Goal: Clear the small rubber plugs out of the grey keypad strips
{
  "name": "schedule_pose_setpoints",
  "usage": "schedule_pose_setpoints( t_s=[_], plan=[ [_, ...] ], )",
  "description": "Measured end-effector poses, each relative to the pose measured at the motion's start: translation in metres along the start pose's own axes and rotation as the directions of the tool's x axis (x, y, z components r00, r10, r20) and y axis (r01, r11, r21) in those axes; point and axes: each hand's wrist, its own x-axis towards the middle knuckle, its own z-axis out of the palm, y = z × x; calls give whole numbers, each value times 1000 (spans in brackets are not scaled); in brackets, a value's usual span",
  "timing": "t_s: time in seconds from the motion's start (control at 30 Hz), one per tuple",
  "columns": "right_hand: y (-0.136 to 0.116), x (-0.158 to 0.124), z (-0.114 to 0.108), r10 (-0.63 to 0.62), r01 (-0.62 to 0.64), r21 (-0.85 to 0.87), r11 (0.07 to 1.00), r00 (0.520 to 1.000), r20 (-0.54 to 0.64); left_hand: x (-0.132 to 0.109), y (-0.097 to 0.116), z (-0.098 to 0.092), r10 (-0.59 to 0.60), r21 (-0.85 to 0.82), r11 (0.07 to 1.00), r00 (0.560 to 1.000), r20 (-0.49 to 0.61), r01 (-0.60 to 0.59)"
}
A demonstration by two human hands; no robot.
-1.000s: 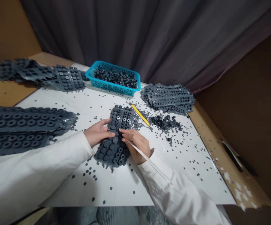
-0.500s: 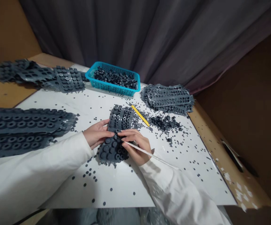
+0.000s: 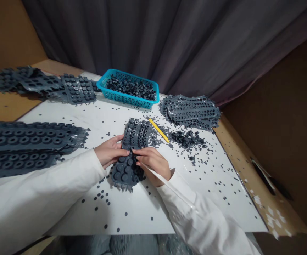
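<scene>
A dark grey moulded rubber sheet (image 3: 124, 170) with rows of round knobs and rings lies bent in front of me. My left hand (image 3: 111, 153) grips its left edge, thumb lying across the top. From the right, my right hand (image 3: 155, 163) reaches in with the fingertips close to the left thumb, at the sheet's middle. A thin white stick (image 3: 166, 182) is held in that hand, running back over the wrist and sleeve. The stick's front end is hidden behind the fingers, and I cannot make out whether the fingertips also pinch a knob.
A blue basket (image 3: 154, 103) of small dark rubber pieces stands at the back. Perforated sheets (image 3: 192, 109) are stacked right; knobbed sheets (image 3: 31, 136) lie left. A yellow stick (image 3: 158, 130) rests beside a pile of dark bits (image 3: 188, 139). Small discs dot the white table (image 3: 196, 212).
My right hand has turned slightly, and the white stick now slants more steeply, lying closer against the wrist. My left hand stays in place on the rubber sheet.
</scene>
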Motion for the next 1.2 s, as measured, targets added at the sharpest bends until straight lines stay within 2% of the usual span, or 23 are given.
schedule_pose_setpoints(
  t_s=[0.1, 0.2, 0.3, 0.37, 0.53, 0.67, 0.77, 0.9, 1.03, 1.1, 1.2],
  plan=[
    [3, -2, 2, -29, 30, -128, 991, 1000, 9, 0, 1, 0, 4, 16, 1000, 1000, 10, -5],
    [4, -1, 2, 61, -68, -204, 977, 997, -41, 0, 0, 0, 27, 20, 999, 999, 36, -27],
    [4, 2, -2, 195, -221, -173, 960, 968, -156, 0, -2, -1, 39, 29, 999, 998, 46, -41],
    [1, 4, -4, 238, -254, -72, 964, 954, -182, 1, -2, -2, 61, 32, 998, 997, 43, -63],
    [-7, 7, -5, 202, -185, 140, 973, 971, -126, 0, 0, 1, 72, 5, 997, 997, 13, -72],
    [-10, 7, -2, 175, -163, 175, 971, 983, -52, 0, 1, 2, 84, -5, 996, 996, 1, -84],
    [-8, 7, -2, 165, -155, 177, 972, 985, -43, 0, 0, 1, 87, -9, 996, 996, 11, -87],
    [-2, 3, 0, 94, -92, 130, 987, 995, -9, 1, -2, -2, 86, -11, 996, 996, 36, -86],
    [3, 0, 3, 19, -19, -17, 1000, 1000, 14, 1, -3, -2, 77, 4, 997, 994, 74, -77],
    [4, 0, 3, 36, -37, -93, 995, 999, -22, 0, -3, 0, 58, 12, 998, 996, 65, -59],
    [3, 4, -2, 145, -164, -135, 977, 979, -144, -1, -1, 3, 52, 20, 998, 998, 26, -52]
  ],
)
